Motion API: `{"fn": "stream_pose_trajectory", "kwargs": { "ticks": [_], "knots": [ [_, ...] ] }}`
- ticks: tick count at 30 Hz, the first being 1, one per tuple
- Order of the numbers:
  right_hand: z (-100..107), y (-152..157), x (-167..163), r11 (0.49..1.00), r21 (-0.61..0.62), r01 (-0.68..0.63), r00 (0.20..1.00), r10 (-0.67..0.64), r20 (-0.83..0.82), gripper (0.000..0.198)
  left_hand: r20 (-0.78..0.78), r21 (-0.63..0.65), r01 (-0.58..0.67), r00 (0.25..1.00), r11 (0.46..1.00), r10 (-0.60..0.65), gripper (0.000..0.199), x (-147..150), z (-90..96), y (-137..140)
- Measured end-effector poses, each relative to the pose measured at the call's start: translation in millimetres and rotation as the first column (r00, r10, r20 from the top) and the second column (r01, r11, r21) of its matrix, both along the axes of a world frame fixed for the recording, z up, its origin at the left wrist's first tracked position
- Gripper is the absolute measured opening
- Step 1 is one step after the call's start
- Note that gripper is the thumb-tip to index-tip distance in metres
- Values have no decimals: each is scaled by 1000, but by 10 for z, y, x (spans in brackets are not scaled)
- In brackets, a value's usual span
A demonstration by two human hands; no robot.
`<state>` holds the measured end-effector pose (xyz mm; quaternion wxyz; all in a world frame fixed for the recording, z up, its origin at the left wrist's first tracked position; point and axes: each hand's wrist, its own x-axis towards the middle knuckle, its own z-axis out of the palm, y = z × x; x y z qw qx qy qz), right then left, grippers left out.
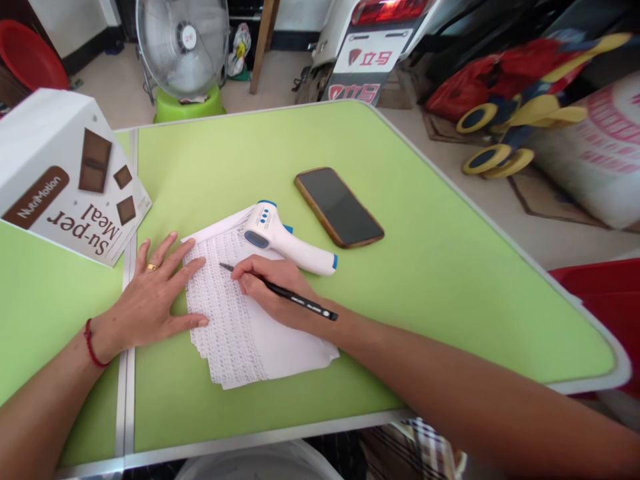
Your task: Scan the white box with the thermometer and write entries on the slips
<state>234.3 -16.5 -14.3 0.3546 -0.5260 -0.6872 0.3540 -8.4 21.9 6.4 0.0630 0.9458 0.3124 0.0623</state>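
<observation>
My right hand [273, 287] grips a black pen [300, 301], its tip at the handwritten rows on a stack of white paper sheets [295, 350]. Dense writing fills the left part of the top sheet, while the right part is blank. Spread flat, my left hand [160, 293] rests with its fingertips and thumb on the sheets' left edge; a gold ring and a red bracelet show on it. A white and blue infrared thermometer [295, 247] lies across the top of the stack, just beyond my right hand.
A smartphone [340, 208] in a brown case lies on the green table [450, 293], right of the thermometer. At the left stands a white NutriMotion box [70, 153]. Beyond the table are a fan [183, 47] on a green stool [193, 107] and a vehicle's rear [370, 53].
</observation>
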Motion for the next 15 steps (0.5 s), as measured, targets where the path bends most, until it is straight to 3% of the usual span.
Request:
{"fn": "stream_pose_trajectory", "kwargs": {
  "ticks": [9,15],
  "knots": [
    [91,9,44,992,-122,-26,998,18,-68,18,-32,41,13,999,999,-12,81,-10,-13,0],
    [51,15,24,995,-91,27,992,-39,-123,19,-27,40,12,1000,999,-11,80,-14,-18,9]
  ]
}}
